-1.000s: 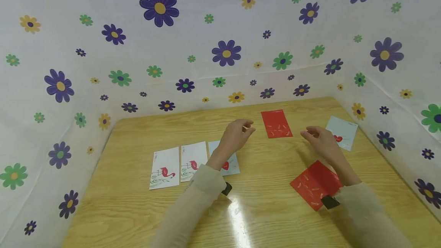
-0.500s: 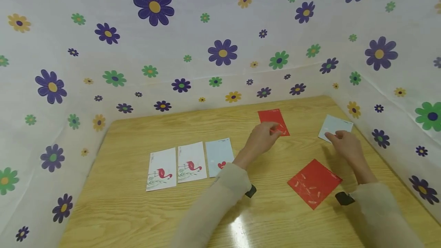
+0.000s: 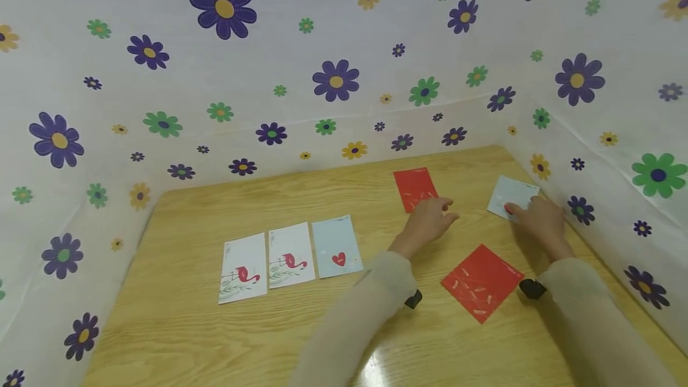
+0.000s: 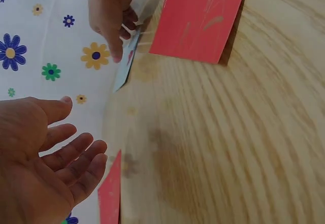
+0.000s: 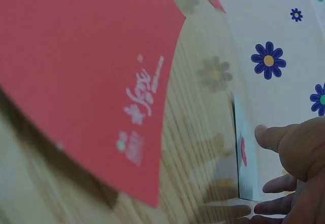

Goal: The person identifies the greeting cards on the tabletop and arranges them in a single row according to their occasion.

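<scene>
My right hand point(image 3: 543, 220) reaches over a light blue card point(image 3: 502, 190) with a red heart, at the table's far right. In the right wrist view the thumb and fingers of the right hand point(image 5: 302, 158) are spread around the blue card point(image 5: 247, 176); whether they touch it is hard to tell. My left hand point(image 3: 427, 221), fingers loosely bent and holding nothing, hovers just in front of a red card point(image 3: 414, 184) and covers its lower corner. The left wrist view shows the left hand point(image 4: 45, 158) palm up to the camera. Another red card point(image 3: 482, 282) lies turned like a diamond between the forearms.
Side by side on the left lie two white flamingo cards point(image 3: 242, 255) and a light blue heart card point(image 3: 330, 243). The wooden table point(image 3: 177, 327) is bordered by a flower-patterned cloth point(image 3: 279, 46) at the back and sides.
My left hand has moved right, off the left blue card and over to the far red card. My right hand has shifted right, reaching the right blue card. The view has turned slightly rightward.
</scene>
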### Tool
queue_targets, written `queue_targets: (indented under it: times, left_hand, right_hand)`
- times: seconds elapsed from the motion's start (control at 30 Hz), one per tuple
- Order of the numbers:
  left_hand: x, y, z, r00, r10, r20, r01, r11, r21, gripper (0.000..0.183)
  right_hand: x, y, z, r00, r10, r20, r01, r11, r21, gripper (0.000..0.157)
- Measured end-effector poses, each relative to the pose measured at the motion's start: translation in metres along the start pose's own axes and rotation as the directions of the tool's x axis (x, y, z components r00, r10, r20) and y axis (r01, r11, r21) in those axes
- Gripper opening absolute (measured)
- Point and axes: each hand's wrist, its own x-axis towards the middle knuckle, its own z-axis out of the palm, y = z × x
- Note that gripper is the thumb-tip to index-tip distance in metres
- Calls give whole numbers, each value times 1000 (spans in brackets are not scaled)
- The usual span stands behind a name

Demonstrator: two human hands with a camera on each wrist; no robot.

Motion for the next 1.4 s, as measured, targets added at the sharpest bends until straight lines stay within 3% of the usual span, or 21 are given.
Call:
queue_targets:
  times: [0.13, 0.33, 0.47, 0.57, 0.8, 1.0, 1.13, 1.23, 1.3, 1.4]
  left_hand:
    - [7, 3, 9, 999, -25, 21, 26, 999, -29, 46]
    - [11, 2, 17, 998, -34, 45, 34, 999, -14, 47]
    - [10, 3, 20, 997, -32, 64, 34, 999, -34, 48]
    - [9, 6, 23, 994, -44, 95, 51, 996, -74, 49]
    - [8, 19, 29, 982, -33, 184, 57, 990, -129, 52]
    - [8, 20, 28, 974, -47, 221, 110, 953, -281, 52]
    - [8, 19, 26, 972, -38, 234, 128, 914, -386, 50]
    - [7, 16, 25, 968, -52, 245, 167, 864, -476, 50]
    - [7, 13, 26, 962, -82, 260, 221, 794, -566, 51]
    - [7, 9, 27, 955, -122, 272, 282, 665, -692, 52]
  right_hand:
    - [3, -2, 4, 999, -38, 25, 40, 997, -66, 76]
    - [-4, -17, 0, 984, -1, 178, 9, 999, -42, 75]
    - [-8, -29, -7, 970, -43, 237, 54, 998, -37, 78]
    - [-12, -36, -10, 968, -76, 241, 83, 996, -19, 81]
    - [-14, -43, -4, 981, -49, 188, 43, 998, 36, 77]
    - [-16, -50, -2, 985, -84, 148, 70, 993, 99, 75]
    - [-17, -54, -1, 986, -97, 134, 72, 982, 177, 75]
    - [-16, -53, 1, 991, -74, 111, 41, 961, 272, 72]
    - [-16, -53, 3, 997, -34, 73, 7, 943, 332, 66]
    - [-15, -52, 6, 999, 38, 10, -38, 912, 408, 53]
